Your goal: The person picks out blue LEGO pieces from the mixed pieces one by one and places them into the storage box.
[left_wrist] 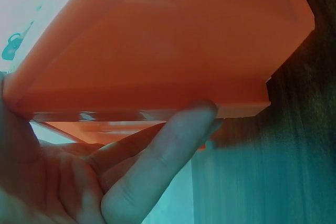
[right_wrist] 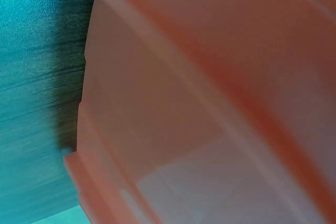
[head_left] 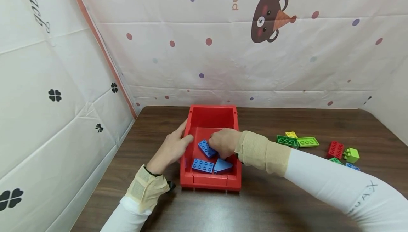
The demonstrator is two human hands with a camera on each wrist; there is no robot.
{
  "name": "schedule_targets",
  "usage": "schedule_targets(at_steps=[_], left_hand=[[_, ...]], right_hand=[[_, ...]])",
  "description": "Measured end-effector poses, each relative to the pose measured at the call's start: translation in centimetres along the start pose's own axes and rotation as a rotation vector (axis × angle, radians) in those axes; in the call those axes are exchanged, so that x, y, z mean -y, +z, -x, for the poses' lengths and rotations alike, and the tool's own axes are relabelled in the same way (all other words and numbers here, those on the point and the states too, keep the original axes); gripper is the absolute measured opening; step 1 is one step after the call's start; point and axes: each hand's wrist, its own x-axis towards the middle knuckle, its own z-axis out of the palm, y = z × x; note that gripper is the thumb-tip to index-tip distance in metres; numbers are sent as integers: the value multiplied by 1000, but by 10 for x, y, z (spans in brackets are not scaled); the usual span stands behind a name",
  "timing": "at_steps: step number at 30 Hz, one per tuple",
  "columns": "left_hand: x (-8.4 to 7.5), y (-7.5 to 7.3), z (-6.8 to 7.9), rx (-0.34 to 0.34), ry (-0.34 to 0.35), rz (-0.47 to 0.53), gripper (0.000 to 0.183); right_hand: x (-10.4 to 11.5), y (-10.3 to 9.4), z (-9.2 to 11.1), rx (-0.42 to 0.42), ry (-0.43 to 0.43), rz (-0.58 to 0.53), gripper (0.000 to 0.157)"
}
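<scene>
My left hand [head_left: 173,147] holds the red plastic bin [head_left: 210,181] by its left wall, the thumb over the rim and the fingers along the outside. In the left wrist view a finger [left_wrist: 168,156] lies against the bin's edge. My right hand [head_left: 224,142] reaches inside with curled fingers, their tips hidden; I cannot tell if they grip anything. Right beside them lies a blue studded brick [head_left: 206,148], set at an angle. Nearer the front of the bin are another blue brick [head_left: 202,166] and a blue sloped piece [head_left: 222,166]. The right wrist view shows only bin and table.
To the right on the dark wooden table [head_left: 271,203] lie a dark green brick [head_left: 287,140], a light green plate [head_left: 307,142], a yellow brick [head_left: 291,134], a red brick [head_left: 335,150] and a lime block [head_left: 351,155]. A printed white sheet [head_left: 159,65] hangs behind the table.
</scene>
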Motion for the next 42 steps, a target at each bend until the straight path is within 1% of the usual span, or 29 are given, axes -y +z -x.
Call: schedule_targets(at_steps=[5,9,14,19,24,31,34,42], left_hand=[[0,-1,0,-10,-6,-8,75],[1,0,0,-4,-1,-1,76],[1,1,0,-1,10,4,76],[0,3,0,-4,12,6,75],[0,3,2,-15,3,4,75],[1,2,2,-20,6,-2,73],[1,2,2,-17,8,1,74],[2,2,2,-13,17,6,74]], right_hand=[[1,-1,-1,-14,0,53,45],[1,0,0,-33,-7,69,44],[2,0,4,-57,-9,69,46],[4,0,10,-82,9,58,47],[6,-2,17,-156,11,37,41],[7,-8,31,-265,12,14,48],[7,-10,37,-310,0,2,48],[6,-11,49,-410,-24,-76,50]])
